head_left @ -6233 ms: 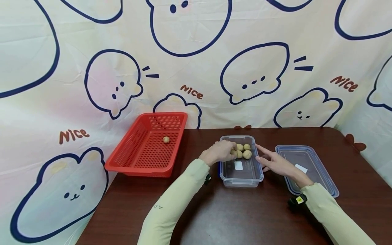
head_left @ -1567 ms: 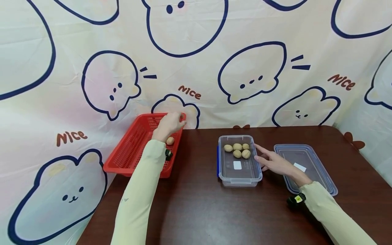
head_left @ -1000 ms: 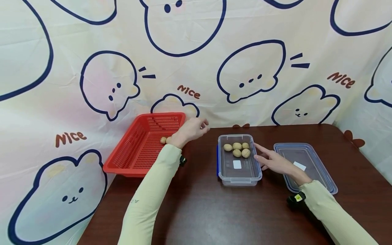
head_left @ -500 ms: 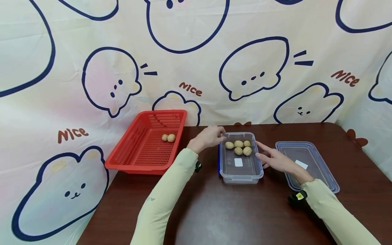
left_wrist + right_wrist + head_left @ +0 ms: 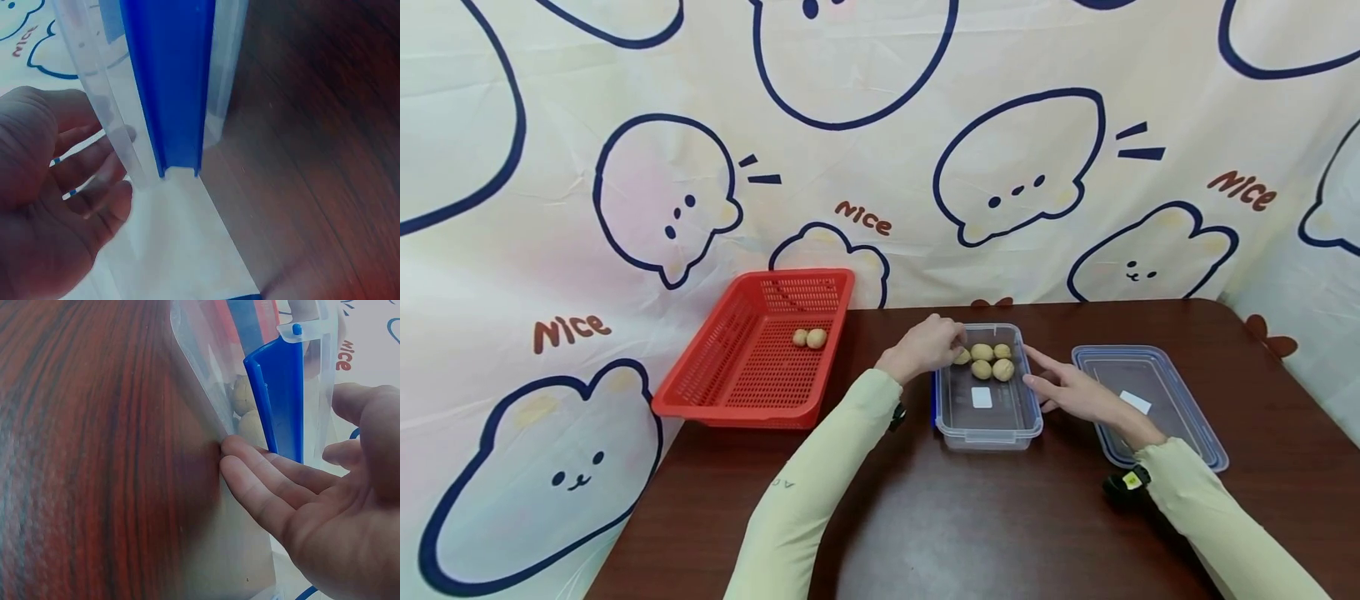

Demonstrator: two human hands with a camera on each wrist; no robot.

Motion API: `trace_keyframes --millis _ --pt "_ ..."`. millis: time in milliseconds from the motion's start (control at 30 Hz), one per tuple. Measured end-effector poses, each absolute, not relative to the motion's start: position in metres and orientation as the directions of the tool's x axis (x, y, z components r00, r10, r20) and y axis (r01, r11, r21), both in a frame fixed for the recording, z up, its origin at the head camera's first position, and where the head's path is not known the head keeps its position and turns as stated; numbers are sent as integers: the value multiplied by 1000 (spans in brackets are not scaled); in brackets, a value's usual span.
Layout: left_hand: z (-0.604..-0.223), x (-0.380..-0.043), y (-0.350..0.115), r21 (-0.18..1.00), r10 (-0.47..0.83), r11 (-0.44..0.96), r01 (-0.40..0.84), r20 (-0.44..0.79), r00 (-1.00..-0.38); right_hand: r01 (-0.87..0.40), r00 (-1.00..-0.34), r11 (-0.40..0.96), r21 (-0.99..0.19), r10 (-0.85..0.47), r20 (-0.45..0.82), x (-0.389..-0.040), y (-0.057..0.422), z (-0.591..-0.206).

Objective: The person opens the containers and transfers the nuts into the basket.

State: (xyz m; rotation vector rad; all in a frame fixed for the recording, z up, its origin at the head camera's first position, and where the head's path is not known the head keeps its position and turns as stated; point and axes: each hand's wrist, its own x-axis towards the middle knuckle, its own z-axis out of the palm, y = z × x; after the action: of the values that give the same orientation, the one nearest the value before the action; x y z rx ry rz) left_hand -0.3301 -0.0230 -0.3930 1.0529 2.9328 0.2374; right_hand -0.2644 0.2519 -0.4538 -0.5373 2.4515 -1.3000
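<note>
A clear plastic box (image 5: 982,423) with blue side flaps holds several walnuts (image 5: 981,370) toward its far end. My left hand (image 5: 925,346) is over the box's far-left rim, its bent fingertips at the leftmost walnut and partly covering it. In the left wrist view, those fingers (image 5: 100,162) reach past the clear wall beside the blue flap (image 5: 172,87), with no walnut showing between them. My right hand (image 5: 1067,390) rests against the box's right side, fingers extended; the right wrist view shows the fingertips (image 5: 234,469) against the clear wall, below the other blue flap (image 5: 281,394).
A red perforated basket (image 5: 741,367) stands at the left, with two walnuts (image 5: 816,337) on its floor. The box's clear lid (image 5: 1150,392) lies on the dark wooden table (image 5: 917,525) at the right, beneath the right forearm. A printed cloth (image 5: 850,167) hangs behind.
One more walnut lies in the red basket than at first. My left hand has gone from the box to the basket and returned to the box. The right hand stays at the box's side.
</note>
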Motion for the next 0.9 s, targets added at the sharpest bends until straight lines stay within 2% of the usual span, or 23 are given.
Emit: trace_keyframes --millis 400,633,900 --pt "-402 -327 -7 24 589 807 590 -111 -801 -166 -885 530 -832 -451 -111 -267 247 -454" --pt "-406 -329 -5 30 545 836 547 -155 -824 -176 -880 531 -829 -463 -110 -267 245 -451" --pt "-408 -332 1 85 565 825 559 -129 -815 -175 -888 534 -827 -449 -103 -265 252 -454"
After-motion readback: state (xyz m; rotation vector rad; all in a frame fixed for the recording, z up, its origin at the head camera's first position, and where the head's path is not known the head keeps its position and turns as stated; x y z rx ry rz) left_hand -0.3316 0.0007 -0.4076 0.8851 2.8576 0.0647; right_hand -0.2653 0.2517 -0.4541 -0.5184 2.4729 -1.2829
